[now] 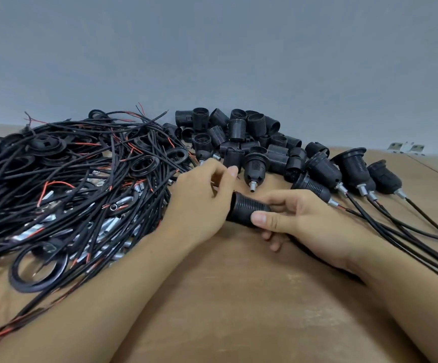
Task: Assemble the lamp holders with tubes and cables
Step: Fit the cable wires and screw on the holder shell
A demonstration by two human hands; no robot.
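Head view, hands (238, 210) gripping ribbed black cylindrical lamp holder (246, 209)

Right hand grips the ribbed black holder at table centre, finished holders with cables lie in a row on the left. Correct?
Not quite. The head view shows the right hand gripping the ribbed black holder, but the finished holders with cables lie in a row on the right; the left holds the loose cable pile.
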